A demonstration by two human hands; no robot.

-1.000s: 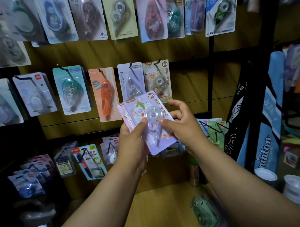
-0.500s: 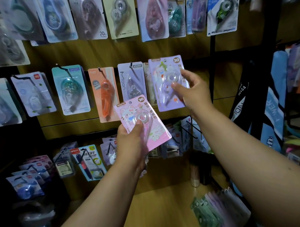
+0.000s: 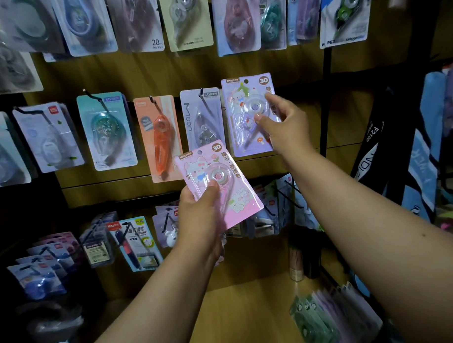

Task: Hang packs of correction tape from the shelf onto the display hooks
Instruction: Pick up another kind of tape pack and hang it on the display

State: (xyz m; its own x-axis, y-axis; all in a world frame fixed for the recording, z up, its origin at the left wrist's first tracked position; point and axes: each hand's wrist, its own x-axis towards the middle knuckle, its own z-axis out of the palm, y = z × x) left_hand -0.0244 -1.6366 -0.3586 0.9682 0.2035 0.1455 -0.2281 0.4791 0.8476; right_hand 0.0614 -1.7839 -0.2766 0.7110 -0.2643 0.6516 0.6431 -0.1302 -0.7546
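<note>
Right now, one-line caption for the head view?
Right hand holds a purple pack at the display row; left hand holds a pink pack below.

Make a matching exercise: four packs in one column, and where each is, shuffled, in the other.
1. pink pack
2. purple pack
3. orange pack
4. green packs

a. lying on the shelf, lower right
b. in the left hand
c. hanging, untouched, in the middle row
d. held to the wall by the right hand

Pairs: 1-b, 2-d, 3-c, 4-a

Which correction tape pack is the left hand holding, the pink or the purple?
The pink pack, in the left hand; the right hand holds the purple pack.
</note>
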